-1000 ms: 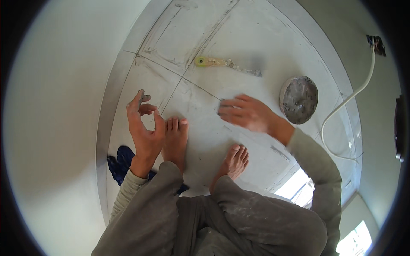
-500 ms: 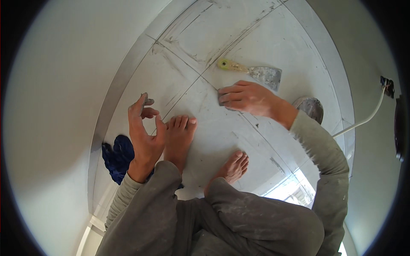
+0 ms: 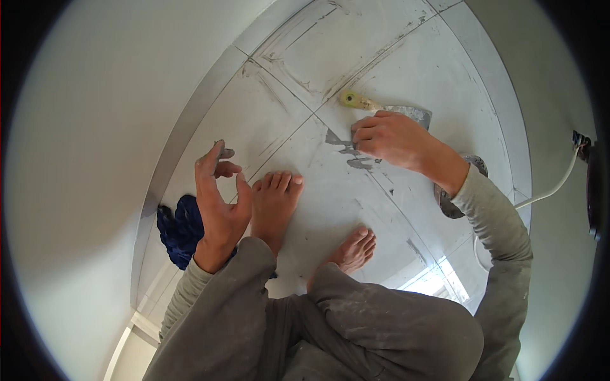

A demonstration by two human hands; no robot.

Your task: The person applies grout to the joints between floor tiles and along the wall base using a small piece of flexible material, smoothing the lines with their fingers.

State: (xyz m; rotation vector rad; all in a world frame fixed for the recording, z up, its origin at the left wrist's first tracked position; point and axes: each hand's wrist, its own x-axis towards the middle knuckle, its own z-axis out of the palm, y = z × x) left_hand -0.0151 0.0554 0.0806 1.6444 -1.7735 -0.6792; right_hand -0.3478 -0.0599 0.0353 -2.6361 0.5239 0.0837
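Note:
My right hand (image 3: 394,141) reaches down to the tiled floor, fingers bent over a small grey pad (image 3: 359,129) whose kind is mostly hidden by them. Fresh grey grout smears (image 3: 359,163) lie across the tile joint to the left of it. Just beyond the knuckles lies a putty knife (image 3: 363,103) with a yellowish handle and a stained blade, partly covered by the hand. A round, grout-stained dish (image 3: 447,202) shows from behind my right wrist. My left hand (image 3: 219,200) hovers over my left foot, empty, fingers bent and apart, with grey paste on the fingertips.
A dark blue cloth (image 3: 180,230) lies by the left wall, beside my left forearm. At the right, a white cable (image 3: 554,189) runs from a wall opening with bare wires (image 3: 579,141). My bare feet (image 3: 274,206) stand on the tiles, between walls on both sides.
My right hand has moved right along the floor with the grey pad, uncovering grout smears across the joint. My left hand keeps its pose. The view has shifted slightly.

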